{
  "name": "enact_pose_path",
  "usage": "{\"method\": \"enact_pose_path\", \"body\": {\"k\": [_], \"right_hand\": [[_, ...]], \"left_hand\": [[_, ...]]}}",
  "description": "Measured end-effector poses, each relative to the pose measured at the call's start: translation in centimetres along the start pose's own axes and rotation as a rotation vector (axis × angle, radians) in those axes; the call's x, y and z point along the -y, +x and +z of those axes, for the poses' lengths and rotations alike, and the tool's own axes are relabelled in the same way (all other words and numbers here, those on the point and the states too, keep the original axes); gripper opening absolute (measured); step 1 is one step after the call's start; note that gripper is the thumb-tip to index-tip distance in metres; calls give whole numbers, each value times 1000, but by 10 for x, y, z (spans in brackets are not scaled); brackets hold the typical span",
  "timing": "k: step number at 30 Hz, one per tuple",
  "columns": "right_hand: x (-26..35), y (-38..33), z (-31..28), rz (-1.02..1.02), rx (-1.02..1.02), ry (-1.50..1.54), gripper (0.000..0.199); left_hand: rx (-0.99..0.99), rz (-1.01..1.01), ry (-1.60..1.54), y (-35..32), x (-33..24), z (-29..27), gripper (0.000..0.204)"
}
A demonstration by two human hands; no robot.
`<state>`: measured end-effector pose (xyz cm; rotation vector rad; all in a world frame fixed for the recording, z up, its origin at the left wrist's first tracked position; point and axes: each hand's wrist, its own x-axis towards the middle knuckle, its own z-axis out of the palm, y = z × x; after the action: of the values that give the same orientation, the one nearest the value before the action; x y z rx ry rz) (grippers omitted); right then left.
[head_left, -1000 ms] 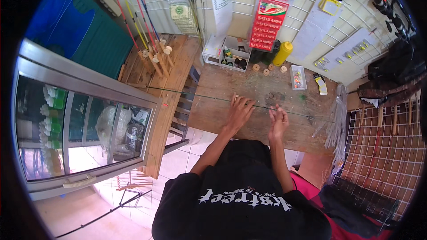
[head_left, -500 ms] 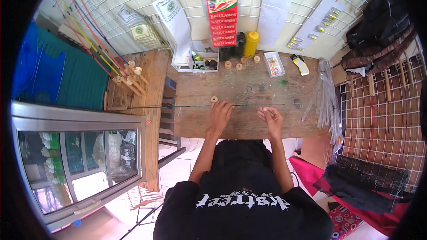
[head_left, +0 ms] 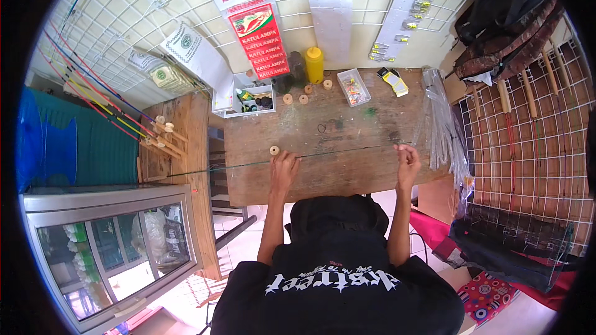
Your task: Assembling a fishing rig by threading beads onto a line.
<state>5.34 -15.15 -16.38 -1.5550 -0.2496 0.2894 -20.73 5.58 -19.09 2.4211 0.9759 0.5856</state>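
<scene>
A thin dark green fishing rod (head_left: 248, 162) lies crosswise over the wooden table, its left part reaching onto the side bench. My left hand (head_left: 284, 170) is closed over it, fingers down near the tabletop. Just beyond those fingertips sits a small round wooden spool (head_left: 274, 150). Over the table's right part, my right hand (head_left: 407, 164) is raised, its fingers bent and pinched together beside the rod's thin end. Whatever lies between those fingertips is too fine to make out. A small dark ring (head_left: 321, 128) rests on the wood farther back.
Along the back stand a white box (head_left: 254, 108) of small items, several wooden spools (head_left: 304, 98), a yellow bottle (head_left: 315, 66) and a tray of small colourful pieces (head_left: 354, 87). Clear plastic sleeves (head_left: 434, 124) hang over the right edge. A glass cabinet (head_left: 112, 248) stands left.
My right hand has moved right, away from my left hand, which stays near the same spool. The whole view has shifted and tilted, and the rod now slants upward to the right.
</scene>
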Motion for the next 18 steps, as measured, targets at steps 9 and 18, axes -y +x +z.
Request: {"method": "enact_pose_path", "body": {"k": [9,18], "right_hand": [[20,8,-8,-128,-56,12,14],[56,-7,33,-187,287,-252,22]], "left_hand": [[69,0,39,3,5,13,18],[181,36,-76,31,-75,18,49]]}}
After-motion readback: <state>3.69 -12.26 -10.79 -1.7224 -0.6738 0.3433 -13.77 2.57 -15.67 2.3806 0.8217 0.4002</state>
